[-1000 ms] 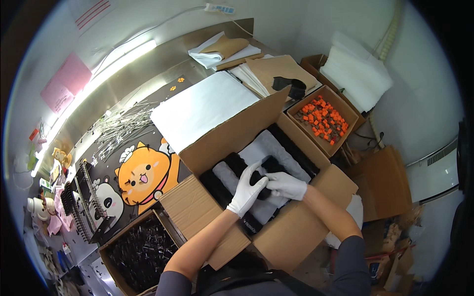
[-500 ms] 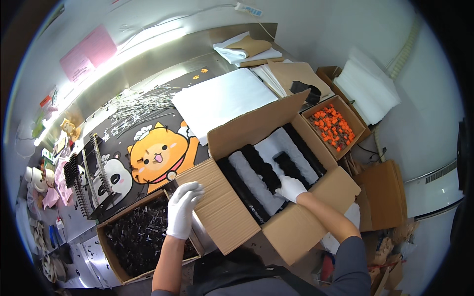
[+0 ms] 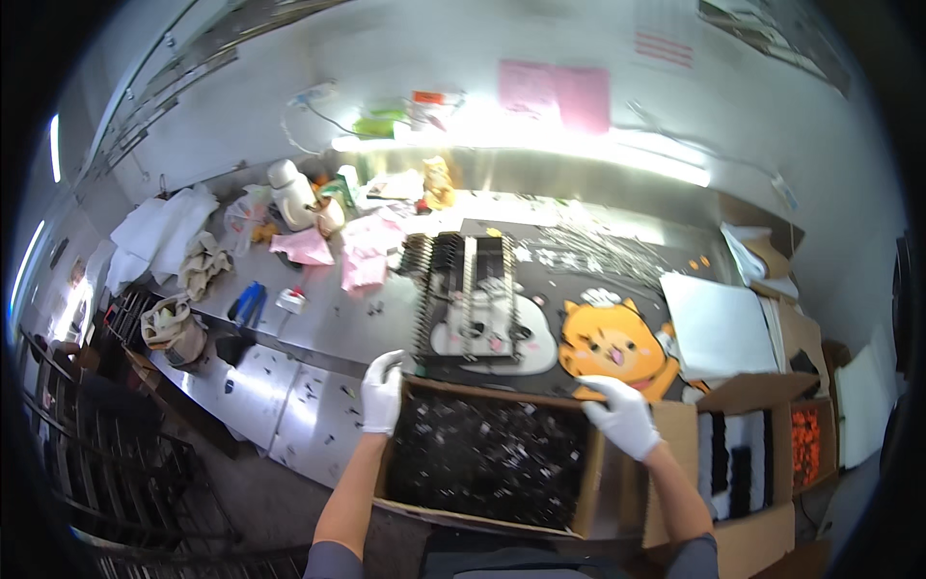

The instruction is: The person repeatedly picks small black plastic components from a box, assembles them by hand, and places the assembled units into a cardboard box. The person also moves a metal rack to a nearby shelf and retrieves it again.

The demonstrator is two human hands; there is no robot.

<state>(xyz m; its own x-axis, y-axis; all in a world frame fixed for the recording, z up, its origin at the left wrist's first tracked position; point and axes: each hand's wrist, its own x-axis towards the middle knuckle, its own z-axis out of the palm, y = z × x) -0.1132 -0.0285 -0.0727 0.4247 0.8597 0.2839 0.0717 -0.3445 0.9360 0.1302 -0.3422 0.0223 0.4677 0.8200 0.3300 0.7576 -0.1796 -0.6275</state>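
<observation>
A shallow cardboard box (image 3: 593, 473) sits directly in front of me, filled with small black parts (image 3: 492, 454). My gloved left hand (image 3: 383, 394) is at its far left corner, fingers bent and apart from the thumb; whether it touches the box is unclear. At the far right corner, my gloved right hand (image 3: 622, 417) has its fingers spread and nothing in them. Just beyond the box stands a black rack (image 3: 468, 299) with toothed or coiled long rails. It rests on a dark mat (image 3: 569, 289) printed with a cartoon panda and an orange cartoon cat.
An open carton (image 3: 675, 454) with black and whitish rolls stands at right, beside a box of orange pieces (image 3: 805, 444). White sheets (image 3: 723, 323) and thin metal rods (image 3: 617, 251) lie toward the back. Blue-handled pliers (image 3: 249, 304) and pink cloths (image 3: 371, 246) lie left.
My view has swung left. My right hand has left the black roll in the carton and come to the box of black parts. My left hand is now at that box's far left corner.
</observation>
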